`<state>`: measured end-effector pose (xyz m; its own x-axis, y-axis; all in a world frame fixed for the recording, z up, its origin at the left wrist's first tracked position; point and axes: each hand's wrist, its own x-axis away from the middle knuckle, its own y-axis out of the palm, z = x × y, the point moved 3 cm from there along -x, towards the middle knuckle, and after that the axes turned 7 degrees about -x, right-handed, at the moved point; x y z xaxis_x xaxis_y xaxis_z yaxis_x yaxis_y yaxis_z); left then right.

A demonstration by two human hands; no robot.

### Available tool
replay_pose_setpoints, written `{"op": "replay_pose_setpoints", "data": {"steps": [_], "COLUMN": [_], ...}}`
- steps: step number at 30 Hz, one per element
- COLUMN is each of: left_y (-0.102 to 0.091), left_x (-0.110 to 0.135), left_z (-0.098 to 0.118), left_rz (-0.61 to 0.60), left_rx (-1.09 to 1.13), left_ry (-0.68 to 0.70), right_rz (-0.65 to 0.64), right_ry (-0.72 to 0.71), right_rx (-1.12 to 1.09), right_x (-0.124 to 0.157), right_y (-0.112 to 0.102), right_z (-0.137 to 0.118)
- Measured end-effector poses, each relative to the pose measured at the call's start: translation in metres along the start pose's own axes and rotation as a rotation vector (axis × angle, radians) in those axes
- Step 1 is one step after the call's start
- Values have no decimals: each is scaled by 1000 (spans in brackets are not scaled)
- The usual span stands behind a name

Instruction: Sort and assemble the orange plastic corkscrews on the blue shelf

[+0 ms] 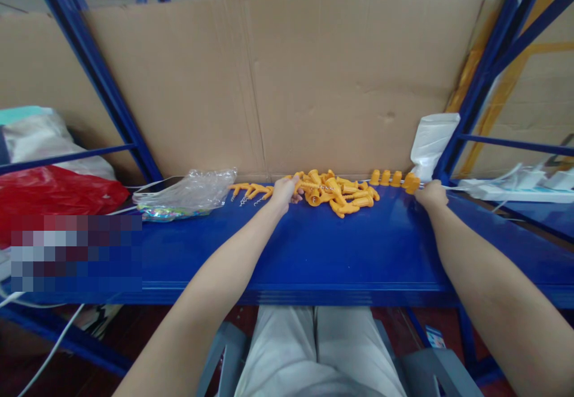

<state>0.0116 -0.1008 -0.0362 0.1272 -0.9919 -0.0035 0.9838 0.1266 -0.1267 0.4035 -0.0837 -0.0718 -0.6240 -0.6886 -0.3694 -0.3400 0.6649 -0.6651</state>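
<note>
On the blue shelf a loose pile of orange plastic corkscrews [341, 192] lies in front of me, some with bare metal spirals showing. At the left edge of this pile my left hand [287, 191] is closed on an orange corkscrew handle [293, 177], its fingers partly hidden. Left of that hand, several orange corkscrew handles [251, 190] lie in a row, metal spirals pointing toward me. My right hand [431, 195], far to the right, has its fingers closed at an orange cap [410, 183]. Beside it, several orange caps [385, 177] stand upright in a row along the back.
A clear plastic bag [192, 191] lies at the left, near a red bag [54, 194]. Cardboard [314, 80] walls the back. A white pouch [433, 143] leans by the right blue post [475, 86], with a white power strip [515, 186] beyond. The shelf's front edge [314, 292] is close to my lap.
</note>
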Motion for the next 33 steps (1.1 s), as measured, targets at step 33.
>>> {"op": "replay_pose_setpoints", "data": {"steps": [33], "left_y": [2], "left_x": [1], "left_z": [-1], "left_rz": [-17], "left_rx": [6], "left_ry": [23], "right_rz": [-85], "right_ry": [220], "right_rx": [9], "right_x": [18], "right_y": [-14], "right_z": [-18]}}
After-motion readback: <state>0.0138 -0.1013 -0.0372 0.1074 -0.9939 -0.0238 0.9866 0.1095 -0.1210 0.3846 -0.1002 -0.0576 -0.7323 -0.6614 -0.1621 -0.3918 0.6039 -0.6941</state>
